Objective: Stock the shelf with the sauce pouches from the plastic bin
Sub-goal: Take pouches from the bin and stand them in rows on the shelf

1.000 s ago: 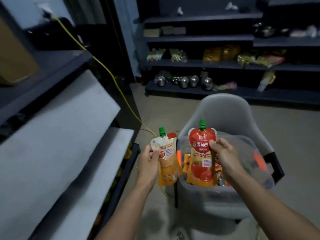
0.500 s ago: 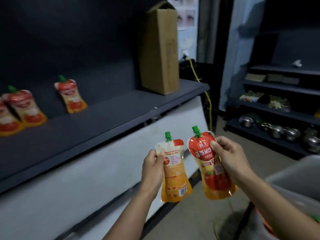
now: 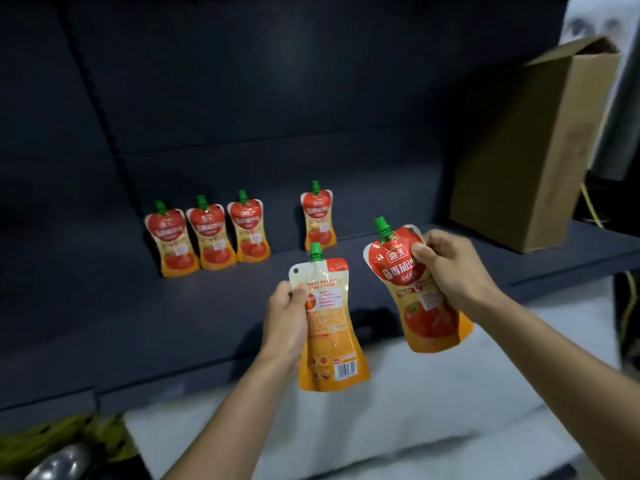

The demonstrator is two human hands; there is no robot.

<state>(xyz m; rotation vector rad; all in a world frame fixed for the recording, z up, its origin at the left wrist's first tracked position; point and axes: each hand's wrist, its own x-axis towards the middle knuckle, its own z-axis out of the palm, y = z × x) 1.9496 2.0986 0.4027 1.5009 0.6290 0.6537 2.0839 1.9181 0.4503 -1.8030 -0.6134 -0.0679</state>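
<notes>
left hand (image 3: pixel 285 320) grips one pouch (image 3: pixel 330 327); right hand (image 3: pixel 450 271) grips another (image 3: pixel 415 296)

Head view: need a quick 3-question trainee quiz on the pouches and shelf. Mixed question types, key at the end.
1. How many sauce pouches stand on the shelf?
2. True or false: the left hand holds its pouch with the barcode side toward the camera.
3. The cardboard box stands: A) at the shelf's right end; B) left of the pouch row; C) on the floor.

Key: 1. four; 2. true; 3. A
</notes>
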